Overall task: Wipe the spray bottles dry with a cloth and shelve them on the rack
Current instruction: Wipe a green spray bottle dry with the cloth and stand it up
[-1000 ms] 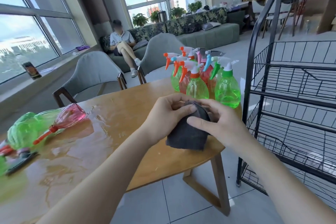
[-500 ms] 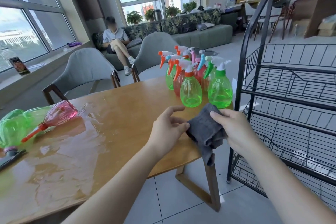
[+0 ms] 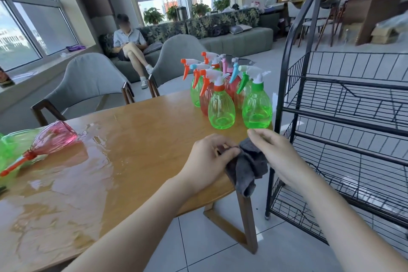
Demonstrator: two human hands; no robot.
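A grey cloth [image 3: 247, 168] hangs bunched over the table's near right edge, held between both hands. My left hand [image 3: 209, 161] pinches its left side and my right hand [image 3: 280, 154] grips its right side from above. Several upright spray bottles stand in a cluster at the table's far right corner, just beyond my hands. Nearest are a green one with an orange collar [image 3: 221, 110] and a green one with a green collar [image 3: 257, 110]. A pink bottle [image 3: 55, 139] and a green bottle [image 3: 13, 146] lie on their sides at the left.
The wooden table [image 3: 143, 130] is wet, with a wide puddle [image 3: 72, 174] on its left half. A black wire rack [image 3: 335, 115] with bare shelves stands close to the table's right. Two grey chairs [image 3: 88, 81] are behind the table; a person sits on a far sofa.
The cloth was bunched between both hands over the table; it has shifted right and now hangs over the edge. My left hand let go briefly and pinches it again.
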